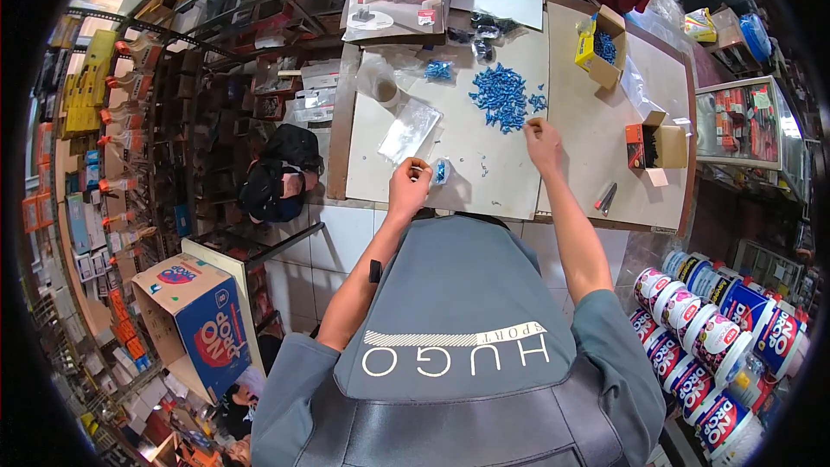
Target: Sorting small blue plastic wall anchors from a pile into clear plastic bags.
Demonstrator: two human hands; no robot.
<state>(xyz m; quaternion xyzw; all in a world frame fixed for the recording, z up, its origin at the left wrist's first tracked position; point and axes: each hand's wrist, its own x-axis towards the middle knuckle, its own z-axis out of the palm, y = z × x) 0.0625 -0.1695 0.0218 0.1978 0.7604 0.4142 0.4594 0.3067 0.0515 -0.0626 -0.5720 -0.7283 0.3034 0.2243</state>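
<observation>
My left hand (410,185) is at the table's near edge, its curled fingers pinching a small clear plastic bag (441,171) with a few blue pieces inside. A heap of small blue pieces (498,97) is spread on the pale tabletop (512,181) farther off. At the heap's near right corner is my right hand (543,143), thumb and fingertips close together; whether a piece is between them is too small to tell. Flat clear plastic bags (410,130) lie beyond my left hand. A filled bag of blue pieces (438,70) rests left of the heap.
On the table's right side are an open yellow box (600,45) of blue pieces, an orange-and-black box (648,146) and a stapler (606,199). A cardboard roll (387,91) stands at the left. Paint pails (700,331) are stacked at right; a carton (194,324) sits at lower left.
</observation>
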